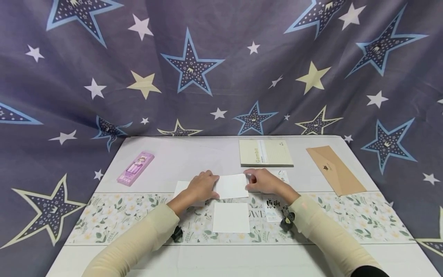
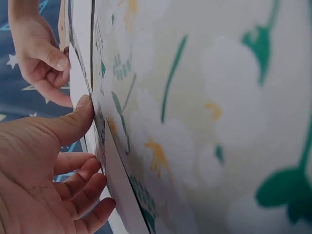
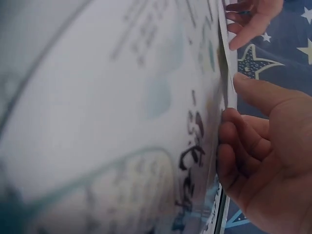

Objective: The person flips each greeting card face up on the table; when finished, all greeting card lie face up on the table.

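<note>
A blank white card (image 1: 232,186) lies between the two hands on the table. My left hand (image 1: 202,186) rests at its left edge, thumb at the edge and fingers loosely extended over another white card (image 1: 180,187), which it partly covers. At the right edge is my right hand (image 1: 263,181), its index fingertip at the far corner and its thumb lower along the side. The right wrist view shows the other fingers of the right hand (image 3: 273,141) curled by the tabletop. A third white card (image 1: 231,217) lies nearer the front.
A printed card with black writing (image 1: 273,207) lies partly under the right forearm. A Gambit notepad (image 1: 266,153) sits at the back, a brown envelope (image 1: 335,169) at right, and a purple box (image 1: 135,168) at left. A star-patterned curtain (image 1: 221,77) hangs behind the table.
</note>
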Demonstrator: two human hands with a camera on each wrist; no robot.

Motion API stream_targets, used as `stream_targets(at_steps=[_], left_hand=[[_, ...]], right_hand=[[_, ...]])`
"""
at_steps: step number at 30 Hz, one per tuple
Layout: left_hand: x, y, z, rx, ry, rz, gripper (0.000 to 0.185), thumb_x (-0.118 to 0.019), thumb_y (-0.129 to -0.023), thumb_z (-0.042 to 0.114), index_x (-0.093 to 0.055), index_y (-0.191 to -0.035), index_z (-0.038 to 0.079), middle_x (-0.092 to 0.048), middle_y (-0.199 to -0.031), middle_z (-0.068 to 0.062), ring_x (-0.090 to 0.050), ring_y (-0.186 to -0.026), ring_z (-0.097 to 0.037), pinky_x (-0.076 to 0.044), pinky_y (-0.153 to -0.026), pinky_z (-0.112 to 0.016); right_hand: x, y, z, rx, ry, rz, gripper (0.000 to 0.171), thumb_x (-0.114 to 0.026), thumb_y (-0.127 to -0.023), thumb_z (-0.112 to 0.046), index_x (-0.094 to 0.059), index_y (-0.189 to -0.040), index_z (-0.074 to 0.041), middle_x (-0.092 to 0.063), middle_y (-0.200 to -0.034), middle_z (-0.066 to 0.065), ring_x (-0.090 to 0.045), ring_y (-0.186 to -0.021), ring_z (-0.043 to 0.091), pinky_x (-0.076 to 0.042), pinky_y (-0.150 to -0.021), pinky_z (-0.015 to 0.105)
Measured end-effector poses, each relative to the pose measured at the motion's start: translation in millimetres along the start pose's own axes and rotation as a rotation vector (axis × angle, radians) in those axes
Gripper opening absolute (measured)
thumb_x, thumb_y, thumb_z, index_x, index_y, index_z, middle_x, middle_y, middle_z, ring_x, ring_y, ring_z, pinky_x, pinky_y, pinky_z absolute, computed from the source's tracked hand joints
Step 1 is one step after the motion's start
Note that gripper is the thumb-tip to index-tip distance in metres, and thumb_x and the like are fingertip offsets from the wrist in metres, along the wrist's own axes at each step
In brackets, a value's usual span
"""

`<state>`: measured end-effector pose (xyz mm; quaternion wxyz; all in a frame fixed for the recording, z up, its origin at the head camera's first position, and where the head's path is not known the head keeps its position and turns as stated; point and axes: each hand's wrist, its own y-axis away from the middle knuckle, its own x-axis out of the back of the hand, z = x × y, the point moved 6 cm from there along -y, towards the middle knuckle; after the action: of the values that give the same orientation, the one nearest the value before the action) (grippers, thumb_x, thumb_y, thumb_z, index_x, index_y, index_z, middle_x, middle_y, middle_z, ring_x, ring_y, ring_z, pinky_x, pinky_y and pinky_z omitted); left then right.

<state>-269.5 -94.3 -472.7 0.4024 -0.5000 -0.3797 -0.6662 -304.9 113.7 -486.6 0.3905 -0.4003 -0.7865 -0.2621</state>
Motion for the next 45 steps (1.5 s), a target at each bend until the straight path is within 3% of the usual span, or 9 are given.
stream_targets(at_steps=[4, 13, 21, 25, 28, 35, 39, 45], left_hand=[[-0.2, -0.3, -0.5, 0.008, -0.003, -0.011, 0.080, -0.077, -0.074, 0.046, -0.050, -0.139, 0.007, -0.057, -0.126, -0.012, -0.055, -0.111, -0.027, -0.048, -0.092, -0.042], [0.6, -3.2, -6.4, 0.014, 0.007, -0.017, 0.089, -0.078, -0.073, 0.049, -0.044, -0.141, 0.003, -0.056, -0.128, -0.015, -0.055, -0.116, -0.030, -0.048, -0.095, -0.044], [13.0, -9.4, -12.3, 0.007, 0.233, 0.127, 0.053, -0.077, -0.081, 0.027, -0.054, -0.127, 0.012, -0.066, -0.088, 0.007, -0.058, -0.073, -0.006, -0.049, -0.070, -0.028], [23.0, -11.5, -9.6, -0.014, 0.281, 0.205, 0.042, -0.075, -0.083, 0.021, -0.056, -0.121, 0.014, -0.071, -0.085, 0.007, -0.062, -0.070, -0.003, -0.051, -0.069, -0.026], [26.4, -13.7, -8.4, -0.035, 0.303, 0.245, 0.037, -0.075, -0.084, 0.021, -0.059, -0.117, 0.014, -0.071, -0.084, 0.008, -0.061, -0.065, -0.002, -0.051, -0.066, -0.025], [33.7, -15.6, -3.4, -0.100, 0.326, 0.316, 0.016, -0.071, -0.086, 0.020, -0.067, -0.101, 0.014, -0.071, -0.083, 0.007, -0.063, -0.071, -0.006, -0.050, -0.068, -0.027], [34.2, -17.5, -1.9, -0.101, 0.325, 0.310, 0.011, -0.068, -0.089, 0.024, -0.069, -0.099, 0.018, -0.070, -0.082, 0.008, -0.062, -0.071, -0.006, -0.050, -0.067, -0.026], [34.4, -19.1, -2.1, -0.091, 0.366, 0.297, 0.021, -0.061, -0.094, 0.032, -0.072, -0.107, 0.020, -0.072, -0.084, 0.006, -0.062, -0.070, -0.004, -0.049, -0.065, -0.026]], right_hand=[[3, 2, 0, -0.004, -0.045, 0.029, 0.058, -0.074, -0.082, -0.025, -0.051, -0.134, -0.012, -0.061, -0.077, -0.008, -0.055, -0.066, 0.008, -0.047, -0.067, 0.026], [4, 4, -8, 0.075, -0.158, 0.062, 0.054, -0.074, -0.082, -0.014, -0.047, -0.129, -0.008, -0.067, -0.081, -0.009, -0.061, -0.074, 0.006, -0.050, -0.076, 0.027], [11, 4, -1, 0.060, -0.213, 0.109, 0.060, -0.072, -0.083, -0.012, -0.044, -0.135, -0.006, -0.068, -0.083, -0.008, -0.062, -0.072, 0.010, -0.052, -0.073, 0.027], [16, 3, 3, 0.056, -0.164, 0.127, 0.026, -0.069, -0.087, -0.016, -0.062, -0.110, -0.010, -0.065, -0.078, -0.008, -0.056, -0.069, 0.009, -0.048, -0.068, 0.025], [19, 4, 5, 0.073, -0.122, 0.147, 0.006, -0.065, -0.090, -0.019, -0.067, -0.089, -0.014, -0.061, -0.073, -0.008, -0.052, -0.065, 0.011, -0.044, -0.062, 0.025], [28, 6, 9, 0.110, -0.113, 0.200, 0.026, -0.059, -0.095, -0.025, -0.061, -0.070, -0.019, -0.052, -0.059, -0.008, -0.047, -0.056, 0.009, -0.040, -0.057, 0.023], [30, 6, 11, 0.101, -0.135, 0.200, 0.027, -0.056, -0.097, -0.025, -0.064, -0.071, -0.021, -0.060, -0.061, -0.006, -0.052, -0.056, 0.008, -0.045, -0.059, 0.024], [32, 9, 14, 0.034, -0.198, 0.162, 0.023, -0.054, -0.098, -0.026, -0.072, -0.087, -0.017, -0.072, -0.081, 0.000, -0.063, -0.070, 0.016, -0.051, -0.066, 0.027]])
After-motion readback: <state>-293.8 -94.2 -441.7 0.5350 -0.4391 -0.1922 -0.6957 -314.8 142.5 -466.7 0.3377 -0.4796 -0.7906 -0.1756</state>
